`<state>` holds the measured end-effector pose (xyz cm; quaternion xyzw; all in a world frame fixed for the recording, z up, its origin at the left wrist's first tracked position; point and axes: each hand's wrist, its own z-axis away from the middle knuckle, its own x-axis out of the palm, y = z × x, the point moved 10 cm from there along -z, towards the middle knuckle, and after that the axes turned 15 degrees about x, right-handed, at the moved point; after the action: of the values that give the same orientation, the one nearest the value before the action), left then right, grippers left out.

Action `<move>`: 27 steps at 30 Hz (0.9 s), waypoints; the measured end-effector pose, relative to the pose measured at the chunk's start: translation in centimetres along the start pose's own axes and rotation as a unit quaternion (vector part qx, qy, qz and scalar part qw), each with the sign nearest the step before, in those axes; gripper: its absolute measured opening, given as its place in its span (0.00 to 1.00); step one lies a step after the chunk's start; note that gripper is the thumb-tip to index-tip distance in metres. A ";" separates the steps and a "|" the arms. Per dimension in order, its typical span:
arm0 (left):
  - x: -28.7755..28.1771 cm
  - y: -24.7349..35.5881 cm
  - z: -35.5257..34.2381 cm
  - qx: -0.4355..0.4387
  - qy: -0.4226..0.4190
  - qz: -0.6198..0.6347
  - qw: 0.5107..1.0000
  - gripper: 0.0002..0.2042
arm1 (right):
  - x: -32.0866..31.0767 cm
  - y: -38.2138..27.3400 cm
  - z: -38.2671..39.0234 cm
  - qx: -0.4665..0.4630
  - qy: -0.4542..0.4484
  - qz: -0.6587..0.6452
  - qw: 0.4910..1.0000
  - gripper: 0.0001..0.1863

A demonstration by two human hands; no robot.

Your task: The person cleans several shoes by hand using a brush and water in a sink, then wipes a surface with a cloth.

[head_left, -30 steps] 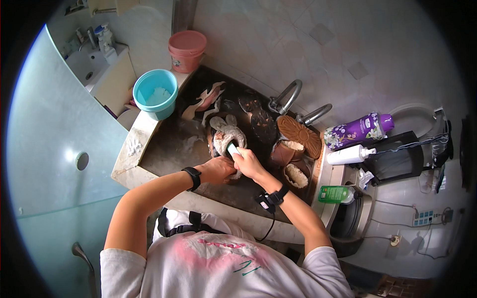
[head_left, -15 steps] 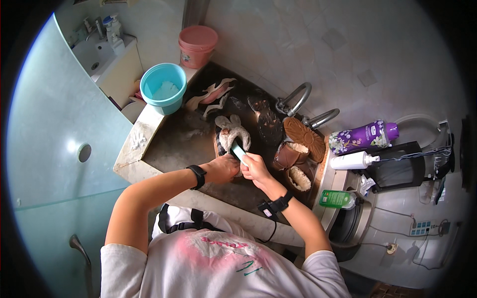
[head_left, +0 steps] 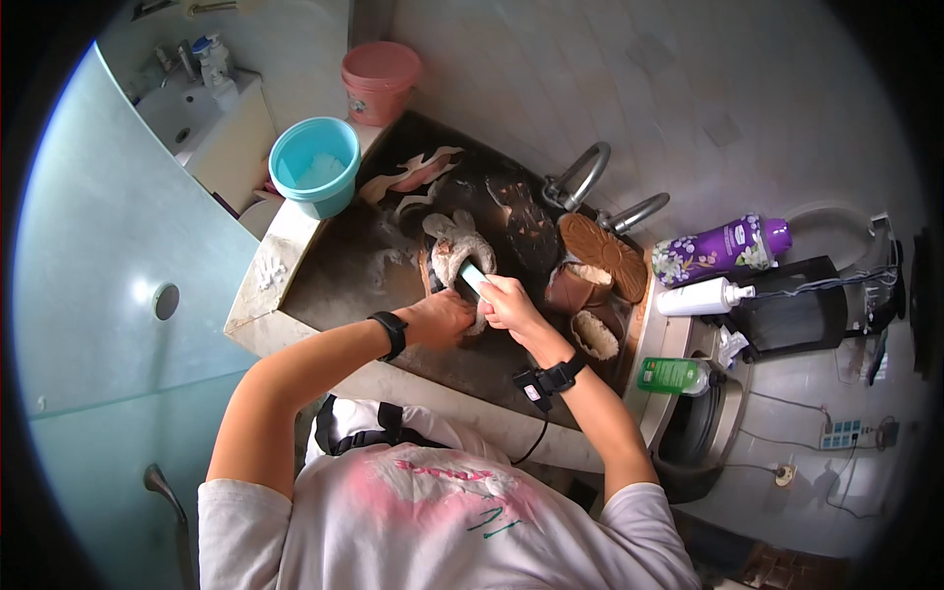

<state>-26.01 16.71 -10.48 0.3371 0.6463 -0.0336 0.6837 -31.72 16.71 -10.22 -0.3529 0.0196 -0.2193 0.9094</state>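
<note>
In the dark sink, my left hand grips the near part of a fuzzy beige shoe with small ear shapes on top. My right hand is closed on a pale mint handle that reaches into the shoe's opening; its far end is hidden inside. To the right lie brown fleece-lined shoes and a brown sole. Dark shoe soles and pink-and-cream pieces lie farther back.
A turquoise bucket and pink bucket stand on the left ledge. Two curved taps are behind. Purple, white and green bottles lie right, near a power strip. Frosted glass borders the left.
The mint handle slid partly out half a second ago and now reaches farther into the shoe again, with my right hand higher. My left hand shifted slightly. The camera's view moved a little.
</note>
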 end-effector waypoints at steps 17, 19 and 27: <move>-1.7 0.9 0.4 0.039 0.096 -0.028 0.994 0.14 | 3.6 -4.4 10.1 -0.204 0.305 0.688 0.626 0.18; -1.6 1.1 0.3 0.051 0.092 -0.027 0.994 0.15 | 3.9 -3.5 7.8 -0.213 0.282 0.692 0.630 0.18; -1.2 0.7 -0.7 0.027 0.019 0.013 0.999 0.15 | 0.2 -5.3 -1.0 -0.217 0.330 0.611 0.686 0.11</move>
<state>-26.54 17.12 -9.06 0.3641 0.6539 -0.0358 0.6622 -33.76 12.53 -7.45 -0.3555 0.5767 0.2928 0.6748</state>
